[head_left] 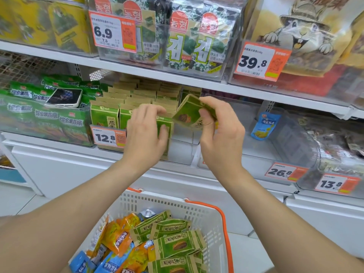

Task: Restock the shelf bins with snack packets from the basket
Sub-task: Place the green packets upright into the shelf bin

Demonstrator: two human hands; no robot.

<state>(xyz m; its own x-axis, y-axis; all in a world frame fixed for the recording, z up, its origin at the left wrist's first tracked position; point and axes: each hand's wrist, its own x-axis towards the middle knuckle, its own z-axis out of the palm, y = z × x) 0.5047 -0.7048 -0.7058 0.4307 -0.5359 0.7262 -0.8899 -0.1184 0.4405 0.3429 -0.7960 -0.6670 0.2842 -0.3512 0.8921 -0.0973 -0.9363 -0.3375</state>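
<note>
Item: green packet [188,113], tilted, pinched in right hand [216,127] over bin [181,152]; left hand [147,133] grips upright packets [104,117] (row packed tight); risk: forced insertion crumples or topples them.

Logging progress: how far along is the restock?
Done: bin holds rows of green packets. In hand: right hand pinches one more packet above it; left hand holds the front row. Left: basket has green, orange and blue packets; neighbouring bin holds one blue packet.

6.9 tag [112,31], 39.8 tag [261,61], 12.8 tag [109,137], 26.8 tag [284,172], 13.8 tag [336,184], 김 on seaweed packs [189,50]
</note>
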